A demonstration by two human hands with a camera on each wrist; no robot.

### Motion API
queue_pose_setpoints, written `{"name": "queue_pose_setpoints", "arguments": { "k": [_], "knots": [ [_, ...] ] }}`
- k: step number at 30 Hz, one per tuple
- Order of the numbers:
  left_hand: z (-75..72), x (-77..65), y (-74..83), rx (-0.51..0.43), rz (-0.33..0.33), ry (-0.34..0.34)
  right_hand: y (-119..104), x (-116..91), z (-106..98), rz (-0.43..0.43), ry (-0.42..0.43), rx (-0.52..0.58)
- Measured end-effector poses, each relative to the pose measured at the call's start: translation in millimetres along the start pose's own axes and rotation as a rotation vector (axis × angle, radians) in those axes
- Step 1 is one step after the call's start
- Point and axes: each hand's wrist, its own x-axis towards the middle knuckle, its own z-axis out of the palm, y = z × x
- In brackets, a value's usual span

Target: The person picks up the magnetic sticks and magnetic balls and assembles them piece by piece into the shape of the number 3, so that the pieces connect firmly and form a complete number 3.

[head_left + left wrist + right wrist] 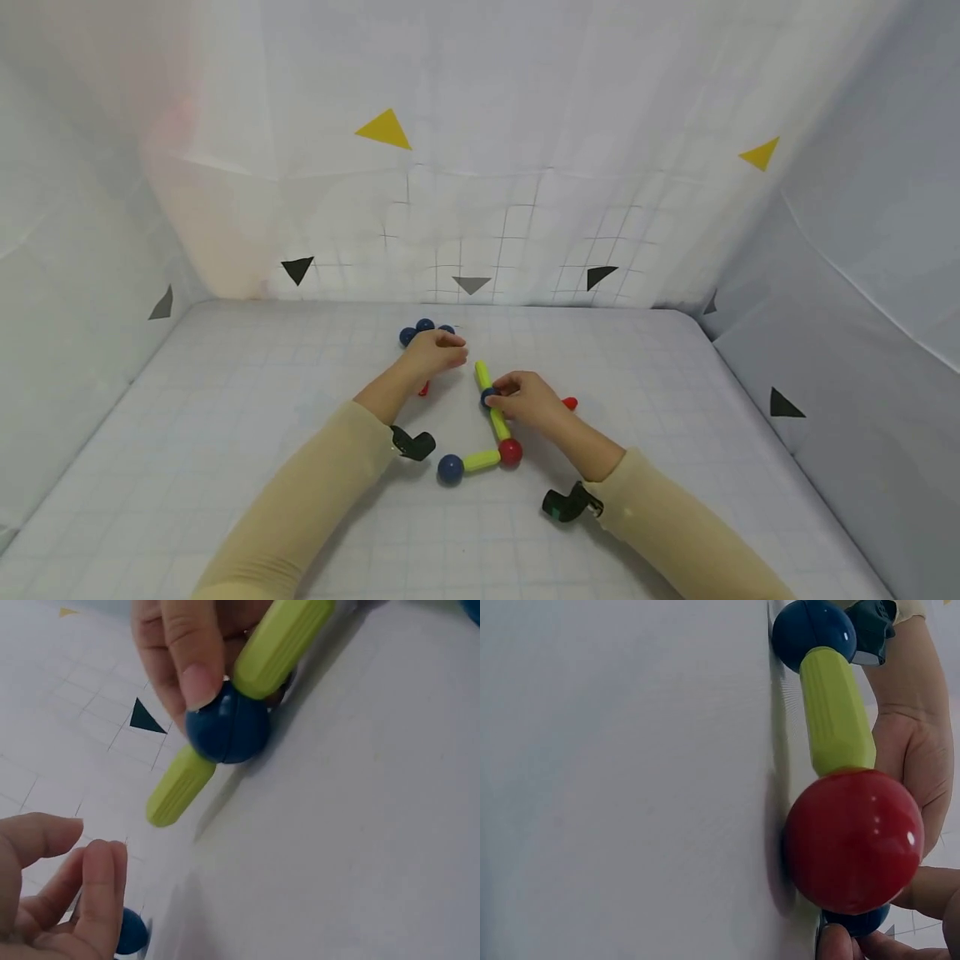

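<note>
My right hand (527,400) pinches a blue ball (229,724) between thumb and fingers. From that ball one yellow-green rod (482,375) juts away with its far end free. A second yellow-green rod (499,425) joins it to a red ball (853,840). Another yellow-green rod (836,712) links the red ball to a blue end ball (450,468). My left hand (435,354) hovers left of the chain, thumb and fingers apart, holding nothing. Behind it several blue balls (425,325) lie close together, partly hidden.
A red piece (423,388) shows beneath the left forearm, and another red piece (570,403) peeks out behind the right wrist; both are mostly covered. White sheeting (480,225) with black and yellow triangles walls the white table (262,375) at the back and sides.
</note>
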Motion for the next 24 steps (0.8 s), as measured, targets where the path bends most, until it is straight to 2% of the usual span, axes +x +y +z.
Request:
{"name": "queue_pose_setpoints", "arguments": {
  "k": [4,11,19,24],
  "knots": [
    [-7.9,-0.7,0.5,-0.028,0.034,0.078,-1.9,-2.2,0.4,0.022,0.016,-0.005],
    [-26.3,-0.9,-4.9,0.008,0.114,0.212,0.5,-4.4,0.5,0.034,0.025,0.003],
    [-41.4,5.5,-10.8,-0.032,0.112,0.285,4.3,-5.7,1.4,0.024,0.040,0.040],
    [-48.2,9.4,-14.0,-0.007,0.110,0.355,6.2,-5.9,2.0,0.027,0.048,0.043]
  ]
}}
